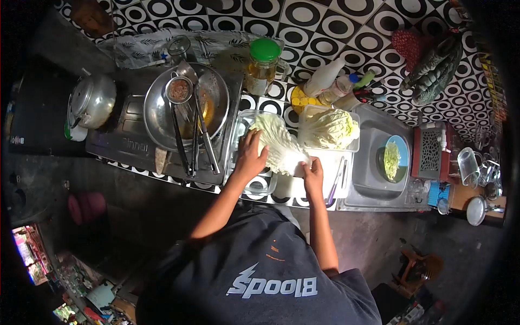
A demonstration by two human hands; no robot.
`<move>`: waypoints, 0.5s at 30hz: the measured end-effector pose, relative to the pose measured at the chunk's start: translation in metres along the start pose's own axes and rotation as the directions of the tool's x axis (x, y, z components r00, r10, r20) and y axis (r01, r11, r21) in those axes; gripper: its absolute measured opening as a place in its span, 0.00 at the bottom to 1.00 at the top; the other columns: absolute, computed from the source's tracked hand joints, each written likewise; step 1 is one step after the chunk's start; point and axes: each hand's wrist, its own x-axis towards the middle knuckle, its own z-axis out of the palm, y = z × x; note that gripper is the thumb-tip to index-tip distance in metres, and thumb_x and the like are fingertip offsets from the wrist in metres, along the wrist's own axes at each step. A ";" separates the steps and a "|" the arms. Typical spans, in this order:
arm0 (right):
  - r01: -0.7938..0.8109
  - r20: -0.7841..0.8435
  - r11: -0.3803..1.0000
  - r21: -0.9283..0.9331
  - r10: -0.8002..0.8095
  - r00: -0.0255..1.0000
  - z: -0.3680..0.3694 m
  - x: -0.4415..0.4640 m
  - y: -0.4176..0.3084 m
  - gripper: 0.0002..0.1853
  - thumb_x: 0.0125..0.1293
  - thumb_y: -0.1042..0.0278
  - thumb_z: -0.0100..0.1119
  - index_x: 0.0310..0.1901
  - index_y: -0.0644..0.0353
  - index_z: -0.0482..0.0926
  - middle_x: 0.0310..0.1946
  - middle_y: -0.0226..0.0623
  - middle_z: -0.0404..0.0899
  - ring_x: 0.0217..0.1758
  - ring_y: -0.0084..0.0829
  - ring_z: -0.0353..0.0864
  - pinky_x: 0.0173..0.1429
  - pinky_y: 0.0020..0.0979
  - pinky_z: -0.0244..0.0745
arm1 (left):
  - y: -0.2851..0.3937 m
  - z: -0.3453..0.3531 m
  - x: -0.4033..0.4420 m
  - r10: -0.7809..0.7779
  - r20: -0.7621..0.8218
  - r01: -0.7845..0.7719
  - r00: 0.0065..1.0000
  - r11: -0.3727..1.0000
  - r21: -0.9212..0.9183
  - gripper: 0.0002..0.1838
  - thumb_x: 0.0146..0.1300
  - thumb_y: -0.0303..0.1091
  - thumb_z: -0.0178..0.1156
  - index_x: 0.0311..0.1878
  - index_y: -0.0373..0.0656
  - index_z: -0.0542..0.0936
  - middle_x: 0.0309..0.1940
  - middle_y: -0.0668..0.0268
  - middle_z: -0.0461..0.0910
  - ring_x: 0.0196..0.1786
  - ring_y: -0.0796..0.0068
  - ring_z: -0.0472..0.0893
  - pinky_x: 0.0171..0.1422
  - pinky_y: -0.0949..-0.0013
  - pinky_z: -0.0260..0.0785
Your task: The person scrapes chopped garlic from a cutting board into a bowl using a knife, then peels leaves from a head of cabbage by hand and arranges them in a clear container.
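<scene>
Cabbage leaf (277, 142): pale and crinkled, positioned on the worktop between the two hands, extending over a clear container (259, 187) and toward a white board (290, 187). Left hand (251, 158) rests on the leaf's left portion with the fingers apart; whether it grips the leaf or only presses on it cannot be told. Right hand (312, 172) holds the leaf's right end in a narrow pinch between thumb and fingers, above the board.

Adjacent items: a knife (331, 190) with a purple handle lies just right of the right hand. Behind it, a cabbage (331, 129) sits in a rectangular tray (303, 123). Farther right, the sink (372, 188) contains a blue bowl (403, 153) holding pale green pieces (390, 164).

Left of the work area, a stove (127, 132) carries a wide metal pan (156, 111). A strainer (179, 89) with reddish contents rests over the pan, its handle extending toward the person. A metal kettle (97, 100) stands at the stove's far left. A jar (262, 70) with a green lid stands behind the clear container.
</scene>
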 end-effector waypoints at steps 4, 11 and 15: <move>-0.079 -0.081 0.997 -0.006 0.079 0.994 0.003 0.004 0.040 0.07 0.69 0.74 0.56 0.46 0.65 0.74 0.41 0.38 0.79 0.45 0.26 0.75 0.52 0.27 0.69 | -0.024 0.032 0.014 -0.103 0.237 0.038 0.966 0.964 0.264 0.34 0.69 0.42 0.54 0.73 0.34 0.61 0.75 0.45 0.54 0.79 0.43 0.49 0.81 0.44 0.36; -0.132 -0.074 0.990 0.044 0.135 0.988 0.008 0.006 0.043 0.08 0.69 0.73 0.55 0.47 0.65 0.74 0.42 0.39 0.79 0.46 0.27 0.76 0.52 0.28 0.70 | -0.043 0.058 0.036 -0.266 0.292 0.090 0.919 0.860 0.502 0.40 0.73 0.54 0.43 0.78 0.35 0.51 0.80 0.44 0.39 0.81 0.42 0.37 0.82 0.43 0.26; -0.131 -0.076 0.991 -0.006 0.130 0.989 0.015 0.011 0.043 0.08 0.69 0.72 0.55 0.47 0.65 0.74 0.42 0.39 0.79 0.46 0.27 0.76 0.52 0.28 0.70 | -0.046 0.062 0.037 -0.312 0.322 0.070 0.894 0.806 0.587 0.41 0.74 0.59 0.37 0.78 0.37 0.49 0.80 0.46 0.34 0.82 0.44 0.33 0.82 0.44 0.23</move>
